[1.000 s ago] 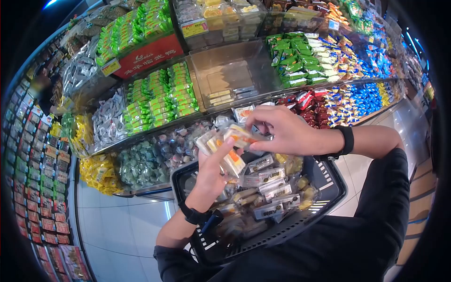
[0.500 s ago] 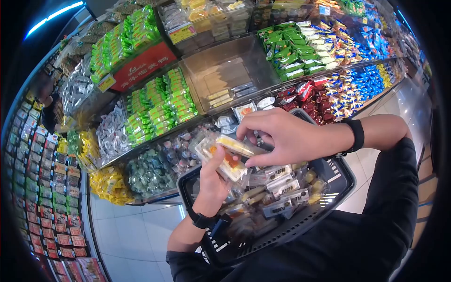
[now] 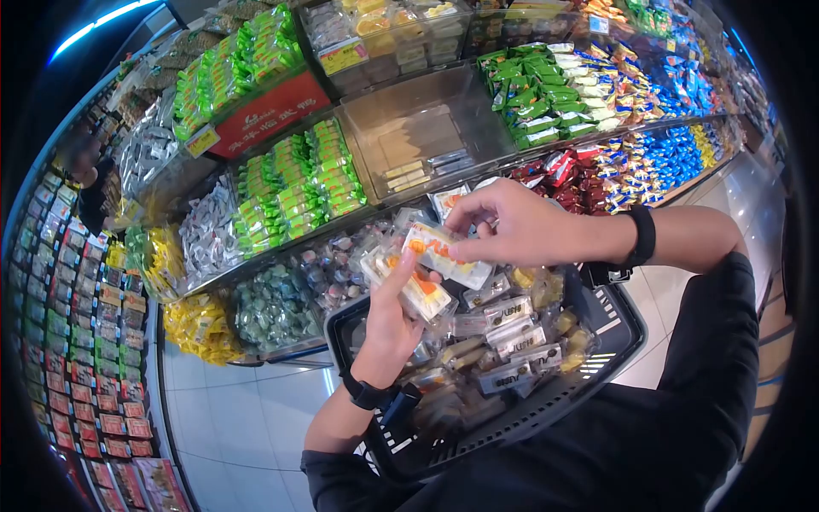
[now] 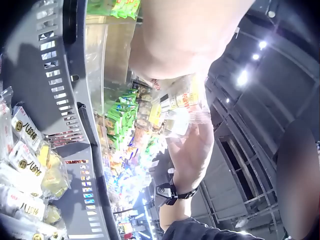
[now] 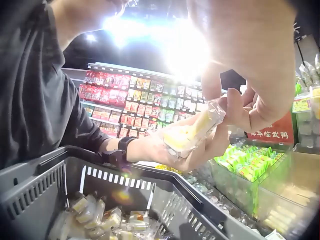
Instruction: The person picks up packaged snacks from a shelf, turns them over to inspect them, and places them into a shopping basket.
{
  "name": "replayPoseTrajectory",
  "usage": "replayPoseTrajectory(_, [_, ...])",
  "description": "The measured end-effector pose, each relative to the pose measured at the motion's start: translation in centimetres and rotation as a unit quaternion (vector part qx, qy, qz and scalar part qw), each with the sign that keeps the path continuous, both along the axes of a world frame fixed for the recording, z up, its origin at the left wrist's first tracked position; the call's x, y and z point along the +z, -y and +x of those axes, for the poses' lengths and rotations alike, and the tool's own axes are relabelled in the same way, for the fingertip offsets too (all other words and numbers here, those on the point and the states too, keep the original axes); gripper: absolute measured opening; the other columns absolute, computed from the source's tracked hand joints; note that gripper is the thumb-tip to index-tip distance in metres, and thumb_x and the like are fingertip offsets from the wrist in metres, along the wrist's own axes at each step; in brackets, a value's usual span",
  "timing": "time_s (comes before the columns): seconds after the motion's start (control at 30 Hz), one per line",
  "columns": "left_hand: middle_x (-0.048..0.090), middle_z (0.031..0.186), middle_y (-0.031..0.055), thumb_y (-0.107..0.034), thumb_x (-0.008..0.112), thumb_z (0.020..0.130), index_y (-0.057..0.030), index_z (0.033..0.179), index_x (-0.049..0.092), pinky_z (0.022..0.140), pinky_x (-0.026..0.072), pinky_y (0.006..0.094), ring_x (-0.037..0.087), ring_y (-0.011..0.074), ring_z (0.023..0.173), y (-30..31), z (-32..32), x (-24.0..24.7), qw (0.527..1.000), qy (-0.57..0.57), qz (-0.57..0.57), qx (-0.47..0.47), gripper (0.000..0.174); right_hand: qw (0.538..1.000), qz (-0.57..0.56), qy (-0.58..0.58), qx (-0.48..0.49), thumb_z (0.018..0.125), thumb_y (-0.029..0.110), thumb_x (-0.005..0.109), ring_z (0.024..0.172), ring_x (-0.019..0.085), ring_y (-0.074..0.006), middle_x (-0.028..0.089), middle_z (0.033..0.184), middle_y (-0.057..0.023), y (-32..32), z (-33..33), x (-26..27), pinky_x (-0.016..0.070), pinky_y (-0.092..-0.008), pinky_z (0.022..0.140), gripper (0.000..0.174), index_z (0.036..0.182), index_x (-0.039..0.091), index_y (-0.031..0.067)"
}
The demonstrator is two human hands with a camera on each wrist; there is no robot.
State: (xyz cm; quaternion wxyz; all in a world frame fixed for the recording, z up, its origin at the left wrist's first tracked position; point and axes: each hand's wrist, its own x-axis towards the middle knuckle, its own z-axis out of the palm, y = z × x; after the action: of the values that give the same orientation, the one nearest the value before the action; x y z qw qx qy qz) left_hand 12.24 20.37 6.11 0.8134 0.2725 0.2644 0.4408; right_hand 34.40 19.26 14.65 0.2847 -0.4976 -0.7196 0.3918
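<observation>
Over the basket, my left hand (image 3: 386, 333) holds a small stack of clear-wrapped snack packs (image 3: 429, 300) with white and orange labels, the thumb lying across them. My right hand (image 3: 519, 226) pinches the right end of one such pack (image 3: 467, 270), whose printed face is turned up and overlaps the stack. In the right wrist view, thumb and fingertips grip the crimped wrapper end of a pale yellow pack (image 5: 187, 137), with the left hand behind it. Below both hands, the dark grey shopping basket (image 3: 503, 433) contains many wrapped packs (image 3: 518, 343), several with black print on white labels.
Sloping bins stand beyond the basket, with green packets (image 3: 299, 183), red-brown packets (image 3: 580, 188) and yellow bags (image 3: 198, 328). One wooden-bottomed bin (image 3: 409, 128) has a few thin packs at its front. A packet rack (image 3: 85, 341) lines the left, where another person (image 3: 92, 192) stands.
The pack in my right hand has turned from its yellow edge to its printed face. The left hand keeps hold of the stack. The head view has shifted slightly.
</observation>
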Motion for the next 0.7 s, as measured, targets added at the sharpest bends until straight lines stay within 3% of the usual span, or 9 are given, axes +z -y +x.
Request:
replayPoseTrajectory(0.17, [0.064, 0.105, 0.0072, -0.015, 0.074, 0.094, -0.0094, 0.120, 0.049, 0.077, 0.0580, 0.0344, 0.067, 0.0209, 0.096, 0.3, 1.0, 1.0, 0.998, -0.041, -0.035, 0.025, 0.037, 0.972, 0.176, 0.154, -0.023, 0.084, 0.024, 0.077, 0.065, 0.058, -0.0095, 0.072, 0.088, -0.0056, -7.7, 2.5, 3.7, 0.0472, -0.0280, 0.061, 0.024, 0.097, 0.075, 0.0033])
replayPoseTrajectory(0.23, [0.062, 0.105, 0.0077, -0.014, 0.071, 0.095, -0.0097, 0.120, 0.050, 0.076, 0.0580, 0.0340, 0.066, 0.0205, 0.094, 0.2, 1.0, 0.2, 0.999, -0.043, -0.027, 0.004, 0.033, 0.934, 0.302, 0.187, -0.028, 0.081, 0.020, 0.075, 0.070, 0.065, -0.0203, 0.072, 0.087, -0.0134, -13.7, 4.0, 3.2, 0.0504, -0.0340, 0.064, 0.024, 0.095, 0.074, 0.0008])
replayPoseTrajectory(0.27, [0.060, 0.104, 0.0081, -0.012, 0.069, 0.096, -0.0100, 0.119, 0.052, 0.076, 0.0581, 0.0337, 0.065, 0.0202, 0.092, 0.1, 1.1, -0.2, 0.998, -0.049, -0.019, -0.021, 0.029, 0.933, 0.305, 0.189, -0.024, 0.081, 0.020, 0.075, 0.070, 0.065, -0.0203, 0.072, 0.087, -0.0134, -16.6, 4.4, 2.4, 0.0504, -0.0340, 0.064, 0.024, 0.095, 0.074, 0.0008])
replayPoseTrajectory(0.33, [0.060, 0.103, 0.0078, -0.011, 0.070, 0.095, -0.0095, 0.119, 0.051, 0.076, 0.0578, 0.0346, 0.065, 0.0194, 0.090, 0.1, 1.2, -0.2, 0.997, -0.054, -0.023, -0.042, 0.030, 0.877, 0.396, 0.274, 0.001, 0.077, 0.015, 0.072, 0.077, 0.068, -0.0336, 0.070, 0.086, -0.0193, -21.8, 4.6, 0.0, 0.0540, -0.0420, 0.070, 0.022, 0.091, 0.071, -0.0019])
replayPoseTrajectory(0.43, [0.061, 0.098, 0.0061, -0.011, 0.070, 0.095, -0.0098, 0.119, 0.051, 0.075, 0.0569, 0.0338, 0.065, 0.0182, 0.086, 0.0, 1.3, -0.2, 0.995, -0.076, -0.002, -0.057, 0.031, 0.860, 0.371, 0.350, 0.033, 0.075, 0.012, 0.069, 0.090, 0.068, -0.0421, 0.070, 0.093, -0.0223, -26.8, 3.4, -4.6, 0.0558, -0.0498, 0.082, 0.021, 0.089, 0.071, -0.0027])
replayPoseTrajectory(0.5, [0.061, 0.096, 0.0050, -0.011, 0.071, 0.095, -0.0099, 0.119, 0.051, 0.075, 0.0565, 0.0334, 0.065, 0.0176, 0.083, -0.2, 1.2, -0.3, 0.994, -0.087, 0.011, -0.061, 0.031, 0.851, 0.317, 0.413, 0.061, 0.074, 0.011, 0.069, 0.093, 0.067, -0.0434, 0.069, 0.097, -0.0243, -29.4, 2.5, -7.3, 0.0555, -0.0501, 0.085, 0.021, 0.090, 0.070, -0.0030])
replayPoseTrajectory(0.57, [0.061, 0.092, 0.0034, -0.014, 0.072, 0.095, -0.0102, 0.119, 0.051, 0.075, 0.0556, 0.0326, 0.066, 0.0169, 0.082, -0.3, 1.3, -0.3, 0.995, -0.075, 0.019, -0.068, 0.033, 0.832, 0.366, 0.402, 0.110, 0.075, 0.007, 0.068, 0.099, 0.066, -0.0456, 0.069, 0.103, -0.0255, -30.7, 1.6, -9.3, 0.0548, -0.0503, 0.086, 0.023, 0.095, 0.069, -0.0040])
replayPoseTrajectory(0.63, [0.061, 0.093, 0.0029, -0.016, 0.074, 0.093, -0.0105, 0.120, 0.050, 0.076, 0.0551, 0.0335, 0.066, 0.0173, 0.082, -0.5, 1.1, -0.4, 0.995, -0.067, 0.021, -0.068, 0.036, 0.871, 0.261, 0.414, 0.039, 0.079, 0.002, 0.064, 0.104, 0.066, -0.0443, 0.069, 0.109, -0.0257, -31.2, 0.0, -10.7, 0.0549, -0.0483, 0.087, 0.021, 0.098, 0.070, -0.0038])
replayPoseTrajectory(0.7, [0.061, 0.092, 0.0026, -0.017, 0.075, 0.093, -0.0111, 0.119, 0.049, 0.077, 0.0545, 0.0344, 0.065, 0.0176, 0.082, -0.7, 1.0, -0.2, 0.994, -0.072, 0.033, -0.081, 0.038, 0.839, 0.199, 0.505, 0.034, 0.083, 0.005, 0.064, 0.105, 0.067, -0.0419, 0.069, 0.111, -0.0241, -35.1, -0.9, -14.3, 0.0541, -0.0483, 0.089, 0.026, 0.107, 0.070, -0.0010])
